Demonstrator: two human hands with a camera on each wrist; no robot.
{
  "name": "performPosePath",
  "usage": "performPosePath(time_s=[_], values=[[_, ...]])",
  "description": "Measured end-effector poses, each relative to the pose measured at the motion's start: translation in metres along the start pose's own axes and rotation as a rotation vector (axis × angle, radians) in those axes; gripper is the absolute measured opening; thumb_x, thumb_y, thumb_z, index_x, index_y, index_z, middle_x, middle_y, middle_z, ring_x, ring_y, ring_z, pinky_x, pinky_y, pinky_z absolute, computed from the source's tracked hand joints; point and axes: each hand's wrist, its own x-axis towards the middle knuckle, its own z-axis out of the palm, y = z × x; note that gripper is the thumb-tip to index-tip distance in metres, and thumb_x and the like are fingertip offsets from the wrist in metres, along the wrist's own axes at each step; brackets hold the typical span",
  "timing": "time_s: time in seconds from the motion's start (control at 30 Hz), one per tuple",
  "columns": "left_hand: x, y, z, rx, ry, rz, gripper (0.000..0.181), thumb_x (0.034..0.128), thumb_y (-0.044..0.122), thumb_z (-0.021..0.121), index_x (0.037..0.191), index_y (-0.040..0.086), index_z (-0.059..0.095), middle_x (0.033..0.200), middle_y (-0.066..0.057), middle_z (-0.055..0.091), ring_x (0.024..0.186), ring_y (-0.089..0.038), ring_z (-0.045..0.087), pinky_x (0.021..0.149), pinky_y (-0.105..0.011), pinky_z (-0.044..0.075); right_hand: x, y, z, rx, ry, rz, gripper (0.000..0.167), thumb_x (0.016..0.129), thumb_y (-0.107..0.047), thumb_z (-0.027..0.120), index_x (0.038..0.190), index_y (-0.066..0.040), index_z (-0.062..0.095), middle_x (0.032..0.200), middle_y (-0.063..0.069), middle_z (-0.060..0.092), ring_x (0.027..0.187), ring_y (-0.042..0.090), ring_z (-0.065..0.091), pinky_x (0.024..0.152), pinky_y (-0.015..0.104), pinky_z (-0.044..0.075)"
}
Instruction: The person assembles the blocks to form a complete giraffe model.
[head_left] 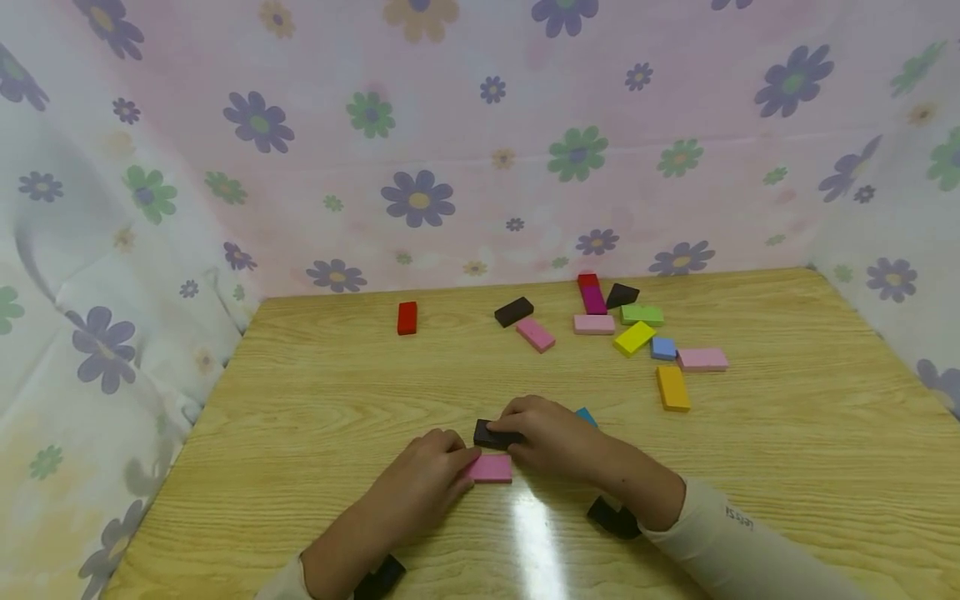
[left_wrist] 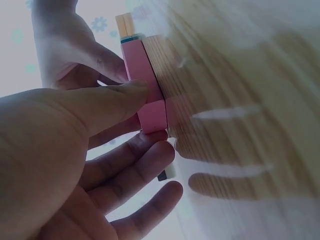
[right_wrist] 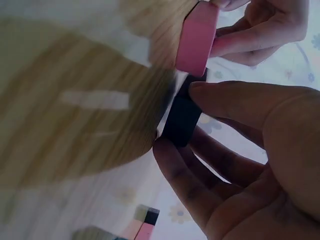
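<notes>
1. Head view: left hand (head_left: 423, 479) pinched a pink block (head_left: 492, 469), right hand (head_left: 555, 437) a black block (head_left: 487, 434), between them.
2. Blue block (head_left: 587, 416) lay partly hidden behind right hand.
3. Loose blocks (head_left: 635, 339) dotted the worktop (head_left: 322, 392) beyond.

the left forearm (head_left: 360, 529) slants in from the lower left and the right forearm (head_left: 648, 483) from the lower right. the left hand (head_left: 427, 471) and right hand (head_left: 551, 437) are near each other, the right slightly farther forward. both pinch: the left thumb (left_wrist: 110, 105) extends nearly straight; the right thumb (right_wrist: 240, 102) opposes curved fingers (right_wrist: 187, 187).
</notes>
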Motion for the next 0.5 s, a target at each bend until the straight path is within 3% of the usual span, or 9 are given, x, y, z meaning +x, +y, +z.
performPosePath(time_s=[0.33,0.5], values=[[0.0040,-0.0010,-0.0002,-0.081,-0.007,-0.078,0.029,0.0907,0.025,0.075,0.115,0.011,0.069,0.107,-0.003,0.070,0.099,-0.015,0.066,0.087,-0.035,0.058,-0.0002,-0.0006,0.0032,0.014,-0.011,-0.002,0.031,0.091,-0.005,0.070,0.123,-0.005,0.071,0.119,0.007,0.068,0.113,0.022,0.062,0.095,0.037,0.057],[0.0041,-0.0010,0.0005,-0.071,0.004,-0.079,0.025,0.0898,0.026,0.076,0.109,0.012,0.070,0.105,-0.002,0.070,0.097,-0.014,0.065,0.083,-0.033,0.059,-0.0004,0.0006,0.0036,0.019,-0.025,-0.009,0.031,0.092,-0.004,0.069,0.123,-0.005,0.071,0.120,0.007,0.068,0.115,0.022,0.062,0.095,0.036,0.057]])
